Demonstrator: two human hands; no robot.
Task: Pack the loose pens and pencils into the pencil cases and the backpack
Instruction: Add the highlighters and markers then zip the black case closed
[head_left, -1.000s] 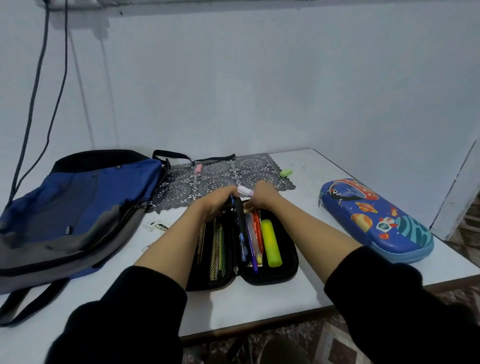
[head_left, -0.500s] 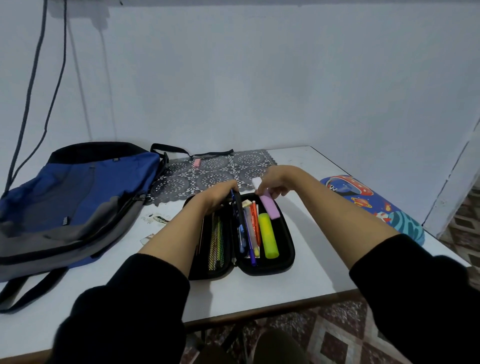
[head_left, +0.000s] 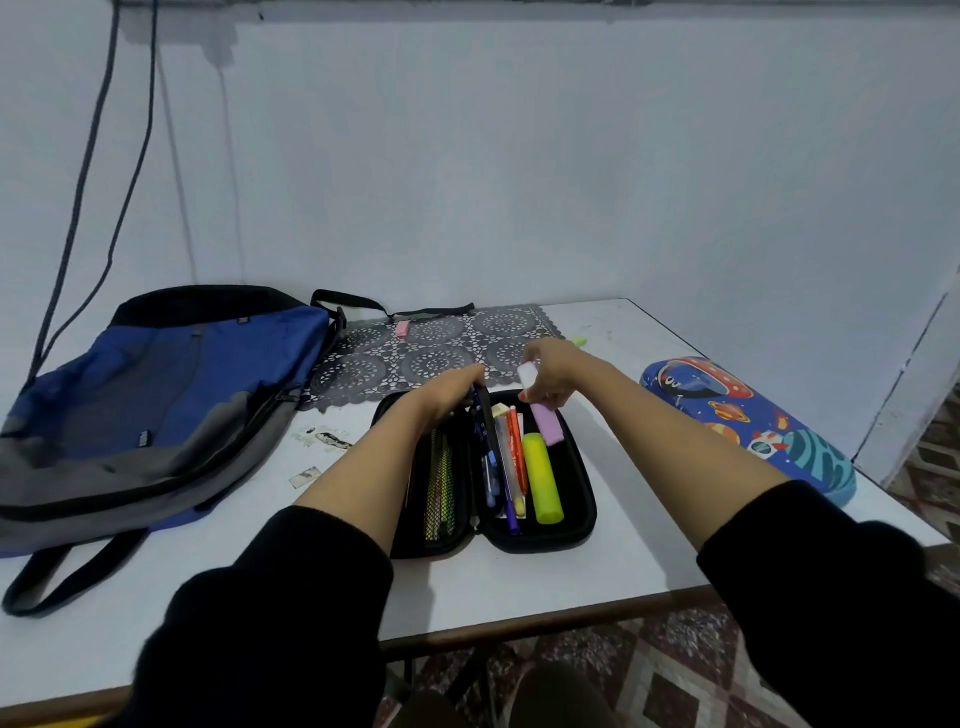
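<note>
Lowered into black pencil case (head_left: 582, 501) since earlier, chunky lilac highlighter (head_left: 546, 425), white cap pinched in right hand (head_left: 553, 364), left hand (head_left: 451, 387) gripping centre divider (head_left: 484, 410).

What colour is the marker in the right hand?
The marker is light purple with a white cap; head view.
</note>
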